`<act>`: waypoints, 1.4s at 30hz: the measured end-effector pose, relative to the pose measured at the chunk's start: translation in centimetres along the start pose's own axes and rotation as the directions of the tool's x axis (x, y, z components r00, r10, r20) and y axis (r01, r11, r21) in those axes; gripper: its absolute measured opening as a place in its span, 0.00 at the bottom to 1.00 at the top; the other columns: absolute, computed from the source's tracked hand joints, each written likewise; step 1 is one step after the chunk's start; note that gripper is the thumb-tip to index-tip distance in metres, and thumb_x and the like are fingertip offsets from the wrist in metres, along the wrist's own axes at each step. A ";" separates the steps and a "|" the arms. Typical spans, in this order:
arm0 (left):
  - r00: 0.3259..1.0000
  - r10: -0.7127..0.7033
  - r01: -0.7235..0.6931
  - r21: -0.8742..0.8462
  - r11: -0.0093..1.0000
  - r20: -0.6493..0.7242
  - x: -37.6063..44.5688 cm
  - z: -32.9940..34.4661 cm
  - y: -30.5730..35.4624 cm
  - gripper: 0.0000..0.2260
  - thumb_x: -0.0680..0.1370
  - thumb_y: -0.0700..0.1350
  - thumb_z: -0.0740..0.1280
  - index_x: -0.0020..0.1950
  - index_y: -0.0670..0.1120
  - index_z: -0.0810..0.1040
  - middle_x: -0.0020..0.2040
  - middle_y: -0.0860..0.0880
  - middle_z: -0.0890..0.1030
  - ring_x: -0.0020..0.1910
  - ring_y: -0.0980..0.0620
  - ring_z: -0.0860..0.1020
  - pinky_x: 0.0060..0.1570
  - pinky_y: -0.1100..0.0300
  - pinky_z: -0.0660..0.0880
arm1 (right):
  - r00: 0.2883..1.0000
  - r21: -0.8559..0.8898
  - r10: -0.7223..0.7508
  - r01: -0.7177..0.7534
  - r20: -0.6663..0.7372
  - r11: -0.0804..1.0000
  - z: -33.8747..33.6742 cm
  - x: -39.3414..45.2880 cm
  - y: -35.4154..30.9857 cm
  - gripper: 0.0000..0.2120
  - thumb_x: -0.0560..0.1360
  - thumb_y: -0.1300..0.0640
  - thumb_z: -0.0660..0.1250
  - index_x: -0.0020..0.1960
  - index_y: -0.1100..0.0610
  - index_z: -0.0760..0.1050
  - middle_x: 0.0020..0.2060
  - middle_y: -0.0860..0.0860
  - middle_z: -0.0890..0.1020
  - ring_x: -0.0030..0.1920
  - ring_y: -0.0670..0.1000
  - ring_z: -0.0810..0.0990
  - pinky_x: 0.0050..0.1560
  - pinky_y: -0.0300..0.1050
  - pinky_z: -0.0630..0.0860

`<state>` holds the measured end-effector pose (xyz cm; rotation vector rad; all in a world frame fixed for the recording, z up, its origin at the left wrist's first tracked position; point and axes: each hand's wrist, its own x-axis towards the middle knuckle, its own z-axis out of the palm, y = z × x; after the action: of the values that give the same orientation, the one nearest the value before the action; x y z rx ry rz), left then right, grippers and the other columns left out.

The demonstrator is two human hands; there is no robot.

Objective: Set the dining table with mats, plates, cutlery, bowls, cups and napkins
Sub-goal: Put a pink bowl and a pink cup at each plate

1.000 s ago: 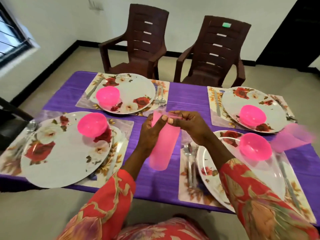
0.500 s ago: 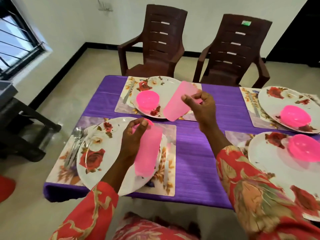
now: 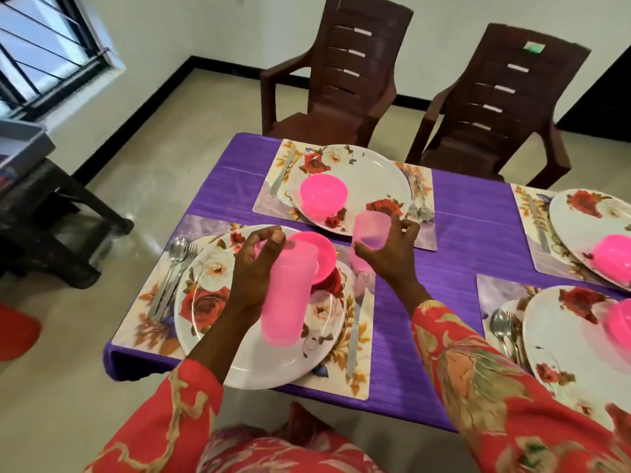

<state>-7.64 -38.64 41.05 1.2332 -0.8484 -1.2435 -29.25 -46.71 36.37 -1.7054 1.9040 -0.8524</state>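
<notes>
Head view: purple table (image 3: 478, 254)
Left hand (image 3: 252, 268): grasps tall pink cup (image 3: 286, 295) above near-left plate (image 3: 218, 302)
Right hand (image 3: 392, 254): grips single cup (image 3: 370, 233) just beyond that plate

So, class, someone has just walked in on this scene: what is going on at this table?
A person is setting a purple-covered dining table. The left hand holds a pink plastic cup above the near-left floral plate, which carries a pink bowl. The right hand grips a second pink cup by the far-left placemat; whether it already stands on the table is unclear. Four settings already have mats, plates, bowls and cutlery. No napkins are visible.
</notes>
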 end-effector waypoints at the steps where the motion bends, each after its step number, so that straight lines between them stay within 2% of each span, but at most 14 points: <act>1: 1.000 -0.001 0.001 -0.001 1.000 0.007 0.0 0.1 0.1 0.27 0.61 0.64 0.66 0.53 0.48 0.75 0.46 0.49 0.82 0.39 0.56 0.82 0.34 0.59 0.80 | 1.000 -0.003 -0.004 0.004 0.009 1.000 0.0 0.0 0.2 0.41 0.67 0.52 0.76 0.72 0.61 0.58 0.65 0.61 0.58 0.67 0.60 0.62 0.64 0.46 0.67; 3: 1.000 -0.002 0.002 -0.010 1.000 0.010 0.0 0.2 0.4 0.29 0.59 0.65 0.68 0.53 0.48 0.75 0.46 0.49 0.82 0.40 0.55 0.82 0.33 0.59 0.79 | 1.000 -0.020 -0.016 0.017 0.024 1.000 -0.1 0.0 0.3 0.42 0.67 0.53 0.76 0.72 0.62 0.57 0.66 0.62 0.58 0.68 0.60 0.62 0.65 0.47 0.67; 7: 0.999 0.034 -0.034 0.011 0.999 -0.024 0.0 0.4 1.0 0.46 0.50 0.75 0.70 0.57 0.45 0.74 0.45 0.50 0.82 0.38 0.59 0.82 0.31 0.63 0.77 | 0.998 -0.030 -0.037 0.039 0.050 0.999 -0.3 0.3 0.3 0.43 0.67 0.54 0.76 0.73 0.62 0.56 0.66 0.62 0.57 0.68 0.60 0.61 0.66 0.47 0.65; 16: 0.999 0.018 -0.018 0.005 1.000 -0.026 -1.0 0.9 1.1 0.41 0.50 0.76 0.70 0.52 0.49 0.75 0.47 0.50 0.82 0.42 0.54 0.82 0.37 0.56 0.81 | 0.989 -0.130 -0.026 0.046 0.147 0.990 -0.9 1.2 1.0 0.44 0.67 0.52 0.76 0.73 0.62 0.55 0.68 0.63 0.54 0.69 0.64 0.60 0.68 0.53 0.65; 20: 0.999 0.007 -0.007 0.003 1.000 -0.046 -1.6 1.0 1.2 0.42 0.49 0.76 0.69 0.52 0.50 0.75 0.47 0.50 0.82 0.44 0.50 0.81 0.38 0.51 0.80 | 0.985 -0.162 -0.028 0.056 0.169 0.985 -1.5 0.8 0.6 0.49 0.66 0.44 0.75 0.75 0.60 0.51 0.70 0.62 0.52 0.71 0.64 0.53 0.70 0.54 0.59; 24: 0.998 0.023 -0.023 0.000 1.000 -0.061 -1.8 1.2 1.4 0.42 0.50 0.77 0.69 0.53 0.49 0.74 0.49 0.48 0.82 0.45 0.49 0.81 0.39 0.51 0.80 | 0.977 0.080 -0.103 0.120 -0.185 0.990 -2.9 0.5 -2.2 0.42 0.68 0.36 0.65 0.71 0.62 0.62 0.66 0.64 0.61 0.68 0.60 0.60 0.62 0.45 0.63; 26: 0.997 0.034 -0.034 0.001 0.999 -0.071 -2.0 1.3 1.5 0.43 0.49 0.77 0.69 0.53 0.49 0.74 0.46 0.51 0.83 0.44 0.52 0.82 0.39 0.52 0.80 | 0.917 0.205 -0.145 0.233 -0.371 0.951 -3.7 0.9 -4.4 0.33 0.71 0.38 0.60 0.63 0.63 0.71 0.60 0.64 0.68 0.62 0.60 0.69 0.59 0.51 0.72; 28: 0.995 0.048 -0.049 -0.007 0.999 -0.083 -2.1 1.1 1.5 0.43 0.49 0.77 0.69 0.53 0.49 0.74 0.44 0.53 0.83 0.42 0.55 0.82 0.36 0.56 0.80 | 0.888 0.308 -0.163 0.315 -0.430 0.898 -4.1 1.3 -6.8 0.27 0.73 0.41 0.57 0.51 0.65 0.77 0.49 0.59 0.75 0.50 0.57 0.75 0.49 0.54 0.76; 31: 0.994 0.059 -0.060 -0.013 0.998 -0.096 -2.5 0.4 1.6 0.46 0.50 0.77 0.69 0.56 0.46 0.73 0.46 0.49 0.83 0.41 0.55 0.82 0.34 0.59 0.79 | 0.940 0.459 -0.199 0.312 -0.277 0.832 -3.3 0.3 -10.4 0.25 0.74 0.43 0.57 0.43 0.65 0.78 0.39 0.55 0.78 0.41 0.56 0.77 0.40 0.50 0.74; 34: 0.987 0.063 -0.062 0.011 0.998 -0.147 -2.3 -1.1 1.8 0.44 0.51 0.77 0.68 0.55 0.48 0.74 0.46 0.51 0.84 0.45 0.51 0.82 0.38 0.54 0.80 | 0.951 0.565 -0.309 0.248 0.012 0.787 -1.0 -1.9 -13.0 0.15 0.76 0.50 0.58 0.43 0.59 0.78 0.40 0.55 0.80 0.39 0.44 0.77 0.40 0.40 0.72; 36: 0.981 0.068 -0.064 0.026 0.998 -0.181 -1.8 -2.2 1.9 0.42 0.52 0.77 0.68 0.55 0.49 0.74 0.47 0.50 0.83 0.49 0.45 0.80 0.44 0.48 0.78 | 0.920 0.565 -0.348 0.192 0.181 0.802 0.6 -3.2 -14.3 0.23 0.73 0.43 0.57 0.45 0.62 0.79 0.44 0.60 0.81 0.39 0.45 0.77 0.41 0.40 0.72; 38: 0.977 0.064 -0.066 -0.001 0.998 -0.204 -1.2 -3.3 2.2 0.42 0.52 0.77 0.69 0.54 0.49 0.75 0.45 0.50 0.83 0.47 0.48 0.80 0.46 0.50 0.77 | 0.881 0.568 -0.384 0.173 0.275 0.805 2.3 -4.0 -15.5 0.31 0.70 0.36 0.57 0.47 0.64 0.77 0.46 0.60 0.81 0.42 0.53 0.78 0.46 0.45 0.73; 40: 0.974 0.068 -0.071 -0.005 0.997 -0.217 -0.3 -4.7 2.6 0.39 0.52 0.76 0.69 0.53 0.51 0.75 0.46 0.51 0.83 0.47 0.49 0.79 0.51 0.47 0.76 | 0.847 0.570 -0.406 0.156 0.342 0.807 4.0 -4.2 -16.7 0.22 0.73 0.40 0.60 0.47 0.58 0.78 0.45 0.56 0.81 0.45 0.51 0.78 0.50 0.47 0.74; 42: 0.975 0.074 -0.074 0.005 0.997 -0.210 1.0 -6.4 2.9 0.35 0.55 0.76 0.69 0.52 0.53 0.75 0.53 0.45 0.80 0.52 0.43 0.78 0.58 0.37 0.73 | 0.818 0.578 -0.406 0.114 0.407 0.808 5.5 -4.2 -17.8 0.10 0.76 0.47 0.63 0.49 0.52 0.77 0.46 0.48 0.81 0.47 0.45 0.78 0.51 0.40 0.74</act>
<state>-0.71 -38.55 42.54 1.2935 -0.7311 -1.0337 -12.14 -44.30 44.57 -1.6429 0.9567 -0.8149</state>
